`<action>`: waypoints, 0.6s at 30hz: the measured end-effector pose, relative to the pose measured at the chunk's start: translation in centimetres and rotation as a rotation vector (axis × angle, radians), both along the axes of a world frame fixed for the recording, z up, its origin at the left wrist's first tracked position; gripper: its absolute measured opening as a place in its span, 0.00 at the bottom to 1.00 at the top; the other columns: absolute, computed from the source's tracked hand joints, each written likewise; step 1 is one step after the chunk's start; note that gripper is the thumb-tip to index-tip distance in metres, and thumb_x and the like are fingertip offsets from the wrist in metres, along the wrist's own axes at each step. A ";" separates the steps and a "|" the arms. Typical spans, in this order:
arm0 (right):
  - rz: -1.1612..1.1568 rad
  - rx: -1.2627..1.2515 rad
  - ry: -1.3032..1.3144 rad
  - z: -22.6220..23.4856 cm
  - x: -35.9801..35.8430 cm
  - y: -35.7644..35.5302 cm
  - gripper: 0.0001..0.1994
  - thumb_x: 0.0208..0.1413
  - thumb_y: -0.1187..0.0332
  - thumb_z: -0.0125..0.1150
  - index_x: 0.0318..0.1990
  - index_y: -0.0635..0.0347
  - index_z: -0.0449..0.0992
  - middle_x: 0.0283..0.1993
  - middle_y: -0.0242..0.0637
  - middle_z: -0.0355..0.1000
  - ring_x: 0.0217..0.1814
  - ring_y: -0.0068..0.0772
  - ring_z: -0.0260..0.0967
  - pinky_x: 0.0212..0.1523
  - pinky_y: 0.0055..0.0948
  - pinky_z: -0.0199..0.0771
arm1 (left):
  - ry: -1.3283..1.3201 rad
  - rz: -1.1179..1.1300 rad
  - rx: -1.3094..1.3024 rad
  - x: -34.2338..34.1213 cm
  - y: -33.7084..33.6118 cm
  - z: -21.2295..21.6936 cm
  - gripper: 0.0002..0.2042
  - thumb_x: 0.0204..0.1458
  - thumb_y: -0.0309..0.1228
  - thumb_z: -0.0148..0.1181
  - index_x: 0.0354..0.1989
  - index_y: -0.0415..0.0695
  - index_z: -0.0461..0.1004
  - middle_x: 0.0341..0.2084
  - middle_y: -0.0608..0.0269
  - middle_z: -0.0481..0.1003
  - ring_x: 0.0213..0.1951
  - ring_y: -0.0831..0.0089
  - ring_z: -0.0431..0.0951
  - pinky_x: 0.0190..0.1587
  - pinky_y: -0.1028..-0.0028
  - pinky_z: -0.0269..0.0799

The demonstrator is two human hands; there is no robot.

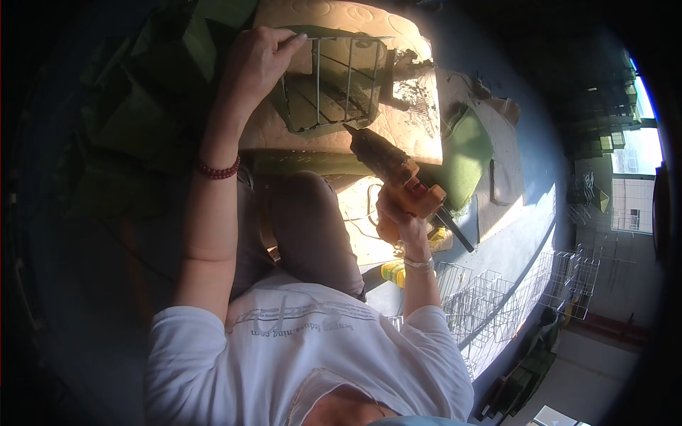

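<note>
My right hand [399, 221] is wrapped round the handle of an orange hot glue gun [389, 167], grimy with dark residue. A dark glue stick [459, 231] pokes out of its back end. The gun's nozzle points at the near edge of a metal wire frame [348, 78]; whether it touches I cannot tell. Green sheet material [323, 106] lies under and against the wires. At the far left corner of the frame, my left hand [261, 60] pinches the top wire between thumb and fingers.
The work lies on a tan cardboard-like surface [419, 138] with dark crumbs [415, 92]. Folded green pieces [142, 106] are heaped at left. A green piece [469, 156] stands at right. Several wire frames [490, 298] sit on the floor at right. A yellow container [393, 272] is near my right wrist.
</note>
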State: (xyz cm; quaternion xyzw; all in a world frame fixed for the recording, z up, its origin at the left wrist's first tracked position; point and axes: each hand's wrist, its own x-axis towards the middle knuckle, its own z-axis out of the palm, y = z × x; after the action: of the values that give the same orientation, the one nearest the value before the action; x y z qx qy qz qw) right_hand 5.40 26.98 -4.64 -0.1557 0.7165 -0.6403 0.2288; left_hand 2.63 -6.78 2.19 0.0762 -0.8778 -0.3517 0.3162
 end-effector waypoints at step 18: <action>0.224 0.333 0.393 -2.6 -0.2 0.0 0.10 0.48 0.73 0.65 0.39 0.61 0.76 0.35 0.31 0.72 0.34 0.25 0.69 0.35 0.27 0.70 | 0.013 -0.035 -0.028 0.0 0.5 0.2 0.15 0.54 0.35 0.55 0.21 0.35 0.70 0.15 0.43 0.61 0.21 0.46 0.61 0.23 0.63 0.62</action>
State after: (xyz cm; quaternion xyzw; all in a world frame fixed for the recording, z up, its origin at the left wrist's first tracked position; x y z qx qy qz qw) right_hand 5.23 26.95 -7.24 -0.3154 0.8208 -0.4421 0.1770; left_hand 2.68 -6.26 2.39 0.0539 -0.8817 -0.3454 0.3168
